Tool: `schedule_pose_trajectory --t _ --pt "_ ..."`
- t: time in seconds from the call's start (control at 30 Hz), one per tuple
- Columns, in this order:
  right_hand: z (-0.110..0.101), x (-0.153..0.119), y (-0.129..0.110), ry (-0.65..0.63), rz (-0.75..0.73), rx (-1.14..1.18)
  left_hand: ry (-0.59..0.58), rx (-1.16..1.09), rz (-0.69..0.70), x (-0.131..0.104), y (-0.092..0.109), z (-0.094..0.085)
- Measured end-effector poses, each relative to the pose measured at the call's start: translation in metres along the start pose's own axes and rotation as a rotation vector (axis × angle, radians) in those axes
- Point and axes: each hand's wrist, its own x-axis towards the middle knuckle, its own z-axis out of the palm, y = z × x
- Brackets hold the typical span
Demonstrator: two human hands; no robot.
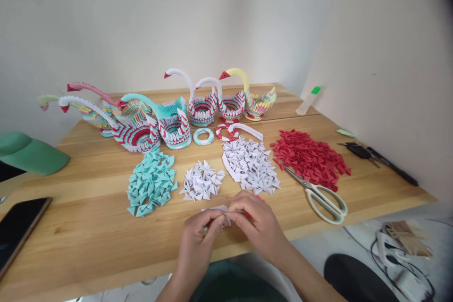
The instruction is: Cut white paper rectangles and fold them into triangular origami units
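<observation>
Left hand [201, 231] and right hand [260, 224] pinch small folded white paper piece [228, 216] between fingertips, over wooden table's [88, 245] near edge, loose white triangular paper pieces [202, 181] just beyond

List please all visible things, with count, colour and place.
Paper swans: seven, mixed, back
Rings: two, turquoise-white and red-white, centre
Curved paper strips: two, white, centre
Triangle piles: four, turquoise, two white, red, mid-table
Scissors: one, pale-handled, right
Phone: one, black, left
Bottle: one, green, left
Tube: one, green-capped, back right
Slip: one, green, right
Key fob, pen: one each, black, right
Power strip: one, white, floor
Cables: several, black, floor
Packet: one, brown, floor
Table: one, brown, centre
Wall: one, grey, back
Held paper: one, white, front
Left hand: one, bare, front
Right hand: one, bare, front
</observation>
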Motion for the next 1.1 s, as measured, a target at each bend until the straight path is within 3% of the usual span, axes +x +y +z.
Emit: schedule_pose_trajectory --t 0.1,0.2,0.4,0.57,0.7,0.8,0.97,1.1 --pt "-0.0002 -0.0035 0.003 0.043 -0.16 -0.093 -0.094 -0.271 -0.166 0.0016 0.0024 -0.0001" --pt "-0.0004 -0.0054 0.0032 0.013 -0.186 -0.168 -0.157 -0.487 -0.276 0.0033 0.0049 0.0017" --pt "-0.0039 -0.0064 0.0006 -0.136 -0.132 -0.051 -0.096 -0.669 -0.367 0.0067 0.0052 0.0016" --pt "-0.0082 -0.0079 0.0023 -0.071 0.125 0.173 -0.029 -0.54 -0.322 0.0043 0.0043 0.0006" --pt "-0.0047 -0.009 0.003 -0.047 0.349 0.215 0.05 -0.387 -0.245 0.0033 0.0056 0.0012" --pt "-0.0017 -0.0089 0.0006 -0.078 0.366 0.157 0.08 -0.338 -0.224 0.0042 0.0061 0.0017" --pt "-0.0026 -0.0068 -0.0044 -0.089 0.299 0.088 -0.006 -0.309 -0.269 0.0047 0.0071 0.0017" --pt "-0.0012 -0.0079 -0.0019 -0.092 0.43 0.333 -0.045 -0.33 -0.275 0.0025 0.0096 0.001"
